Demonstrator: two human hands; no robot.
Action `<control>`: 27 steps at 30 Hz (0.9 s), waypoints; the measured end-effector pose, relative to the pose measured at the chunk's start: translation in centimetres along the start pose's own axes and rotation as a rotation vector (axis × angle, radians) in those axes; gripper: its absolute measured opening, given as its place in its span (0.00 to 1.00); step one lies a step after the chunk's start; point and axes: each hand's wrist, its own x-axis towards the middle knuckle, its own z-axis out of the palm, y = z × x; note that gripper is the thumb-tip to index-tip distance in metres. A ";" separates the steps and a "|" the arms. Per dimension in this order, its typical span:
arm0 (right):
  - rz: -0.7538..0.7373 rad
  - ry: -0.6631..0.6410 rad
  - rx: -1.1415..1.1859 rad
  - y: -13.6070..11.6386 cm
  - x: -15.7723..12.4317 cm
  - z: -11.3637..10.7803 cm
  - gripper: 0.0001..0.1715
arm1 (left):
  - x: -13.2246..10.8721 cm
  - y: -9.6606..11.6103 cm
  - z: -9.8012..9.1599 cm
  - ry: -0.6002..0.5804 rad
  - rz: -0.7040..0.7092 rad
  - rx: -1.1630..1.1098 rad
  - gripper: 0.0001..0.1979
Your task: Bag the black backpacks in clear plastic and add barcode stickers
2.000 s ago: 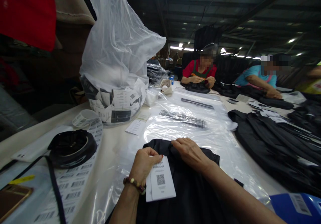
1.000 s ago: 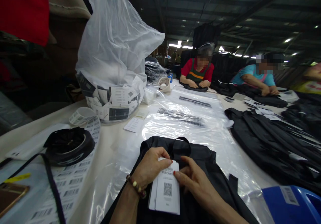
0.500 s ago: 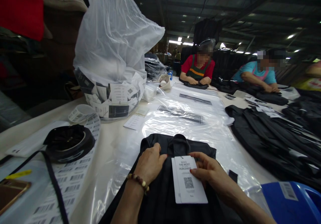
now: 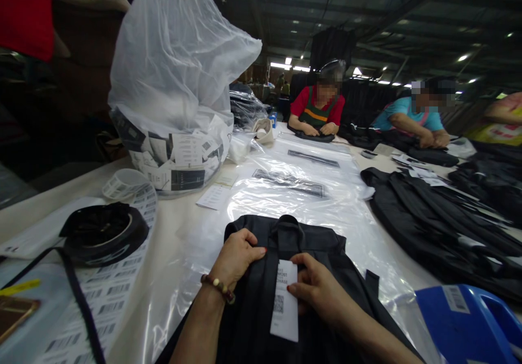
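Observation:
A black bag (image 4: 244, 293) with a fabric loop handle (image 4: 286, 228) lies in front of me. My left hand (image 4: 237, 258), wearing a bead bracelet, is closed on the bag's upper left part, its thumb pointing towards the loop. A white hang tag (image 4: 285, 299) with a QR code lies on the bag, its left part covered by a black strap. My right hand (image 4: 316, 288) pinches the tag's right edge between thumb and fingers. Under the bag lie clear plastic bags (image 4: 261, 201) with dark printed panels.
Left are a clear sack of tags (image 4: 179, 152), a barcode label strip (image 4: 110, 293), a black tape roll (image 4: 106, 233) and a phone (image 4: 16, 315). Right are stacked black bags (image 4: 428, 217) and a blue plastic object (image 4: 460, 320). Co-workers (image 4: 318, 108) sit across the table.
The tag has shifted left, and its left side is now behind the strap. My right hand has moved left with it. My left hand stays on the bag.

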 end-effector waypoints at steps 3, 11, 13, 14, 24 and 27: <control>-0.008 0.056 -0.144 0.2 0.0 0.7 0.20 | -0.3 0.4 -0.1 0.048 0.144 0.339 0.05; -0.308 0.256 -0.926 -1.8 -3.0 -0.1 0.14 | -0.4 0.2 0.0 0.257 0.510 0.742 0.09; -0.313 0.252 -0.927 -1.9 -4.3 -1.2 0.14 | 0.2 -0.5 0.2 0.290 0.674 0.682 0.10; -0.310 0.252 -0.916 -1.8 -5.0 -1.8 0.13 | 0.5 -0.8 0.4 0.302 0.721 0.673 0.10; -0.139 0.233 -0.689 0.7 -3.1 0.5 0.34 | 0.5 -1.2 0.9 0.226 0.663 0.742 0.09; 0.007 0.280 -0.769 1.1 -0.2 2.0 0.44 | 0.8 -1.6 1.0 0.211 0.654 0.732 0.08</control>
